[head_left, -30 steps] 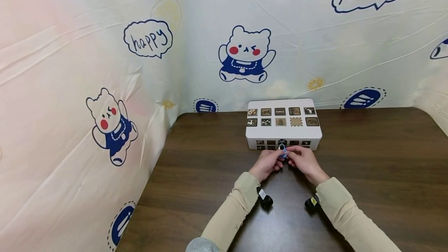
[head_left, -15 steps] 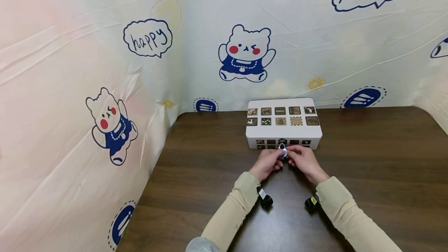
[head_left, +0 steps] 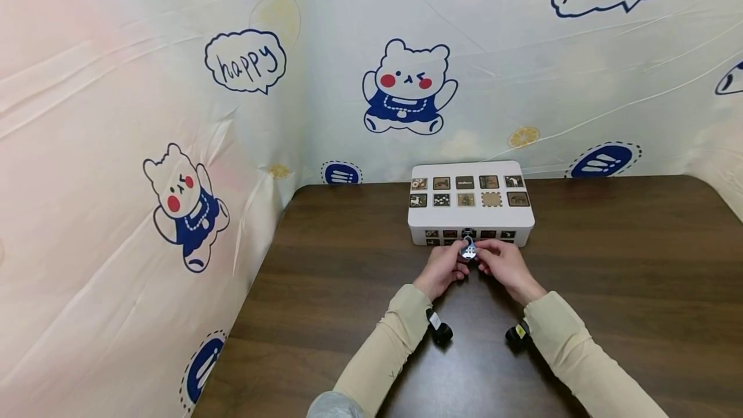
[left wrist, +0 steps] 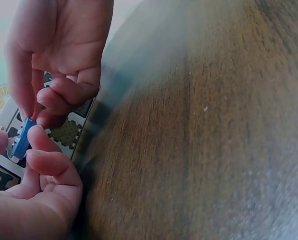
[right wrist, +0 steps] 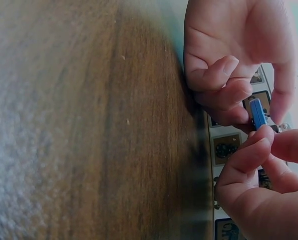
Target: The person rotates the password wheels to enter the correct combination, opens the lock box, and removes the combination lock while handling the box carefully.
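Note:
A small blue combination padlock (head_left: 467, 251) hangs by its shackle at the front clasp of a white tin box (head_left: 470, 217). Its silvery face with dials points up in the head view; the left wrist view shows the blue body (left wrist: 22, 140) edge-on. My left hand (head_left: 443, 268) holds it from the left, thumb at the dial side and curled fingers behind. From the other side my right hand (head_left: 506, 268) pinches the padlock's edge between thumb and index finger. The fingertips partly hide the lock (right wrist: 258, 113) in the right wrist view.
The box is printed with small square pictures and stands near the back edge of a dark wooden table (head_left: 325, 276). A cloth backdrop (head_left: 336, 95) with bear drawings hangs behind and to the left. Each wrist wears a small black camera (head_left: 441, 333).
The padlock has tilted in the fingers, so that more of its silvery dial face shows. My left thumb has shifted slightly on it; both arms have stayed in place.

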Available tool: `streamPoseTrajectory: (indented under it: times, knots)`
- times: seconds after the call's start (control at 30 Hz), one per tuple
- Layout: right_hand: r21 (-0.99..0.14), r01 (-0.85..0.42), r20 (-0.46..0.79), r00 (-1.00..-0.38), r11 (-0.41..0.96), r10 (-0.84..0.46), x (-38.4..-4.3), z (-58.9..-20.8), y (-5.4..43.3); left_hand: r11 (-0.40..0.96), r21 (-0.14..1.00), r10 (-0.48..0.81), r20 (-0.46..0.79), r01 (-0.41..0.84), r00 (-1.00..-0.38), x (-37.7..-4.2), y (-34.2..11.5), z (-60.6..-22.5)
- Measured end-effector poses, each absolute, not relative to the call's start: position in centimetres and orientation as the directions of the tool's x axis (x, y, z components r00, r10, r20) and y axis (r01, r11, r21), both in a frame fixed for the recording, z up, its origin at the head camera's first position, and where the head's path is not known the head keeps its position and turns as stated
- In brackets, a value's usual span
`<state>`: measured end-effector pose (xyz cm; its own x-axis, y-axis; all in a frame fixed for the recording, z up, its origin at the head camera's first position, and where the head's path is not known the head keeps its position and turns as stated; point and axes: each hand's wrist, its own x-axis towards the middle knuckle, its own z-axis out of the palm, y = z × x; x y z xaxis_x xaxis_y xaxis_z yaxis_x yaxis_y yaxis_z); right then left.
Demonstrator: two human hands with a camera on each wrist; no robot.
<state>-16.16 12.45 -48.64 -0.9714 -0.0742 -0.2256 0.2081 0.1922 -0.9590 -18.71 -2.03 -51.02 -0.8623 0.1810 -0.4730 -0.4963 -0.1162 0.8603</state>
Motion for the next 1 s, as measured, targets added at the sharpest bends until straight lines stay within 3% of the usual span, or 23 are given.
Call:
streamPoseTrajectory:
  times: [1.0]
  knots:
    - [-0.963, 0.194, -0.209, -0.976, 0.186, -0.066, -16.02, -48.51, 12.43, -0.032, 0.889, 0.214, -0.440, -0.456, -0.872, -18.63, -1.93, -51.04]
